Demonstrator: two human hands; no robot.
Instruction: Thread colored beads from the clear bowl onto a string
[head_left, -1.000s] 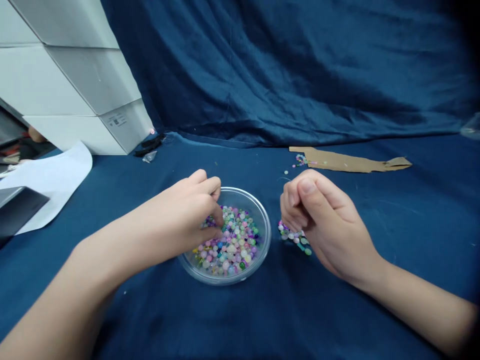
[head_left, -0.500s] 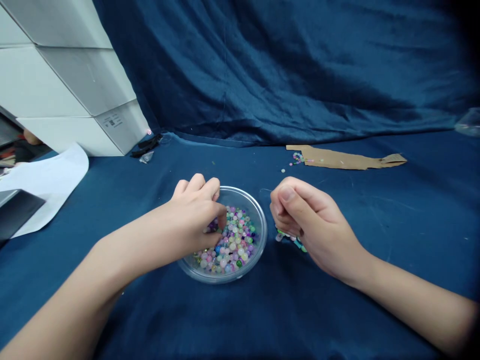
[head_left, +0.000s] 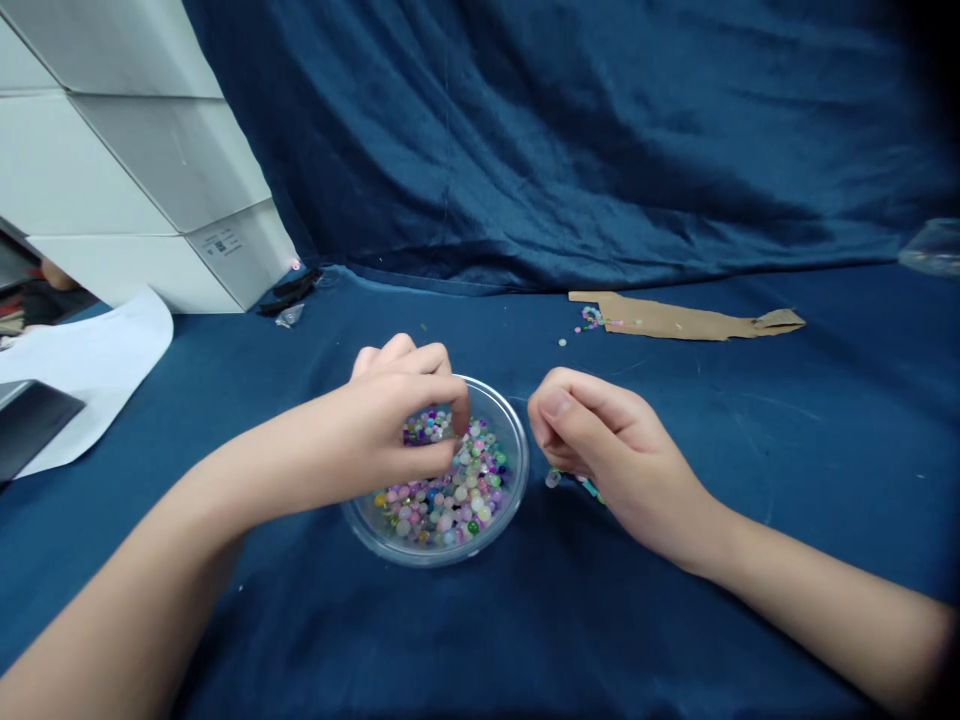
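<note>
A clear plastic bowl [head_left: 517, 480] holds a heap of small beads [head_left: 450, 505] in pink, purple, green, white and other colours. My left hand [head_left: 397, 420] reaches over its left side, thumb and forefinger pinched together just above the beads. Whatever lies between those fingertips is too small to make out. To the right of the bowl, my right hand [head_left: 600, 430] is closed, thumb pressed on the curled forefinger. From under it shows a beaded string [head_left: 589, 487], partly hidden by the palm. A fine thread [head_left: 519, 399] sticks out towards the bowl.
Farther back lie a torn cardboard strip [head_left: 675, 318], a small beaded strand [head_left: 591, 317] and a loose pale bead [head_left: 562, 342]. White boxes [head_left: 135, 160] stand at the left, near a white sheet [head_left: 112, 370] and a dark box [head_left: 34, 425]. Blue cloth [head_left: 825, 430] covers the table.
My left hand has shifted slightly right, and its thumb and forefinger have closed from a wider gap into a pinch. My right hand has sunk a little and moved slightly left.
</note>
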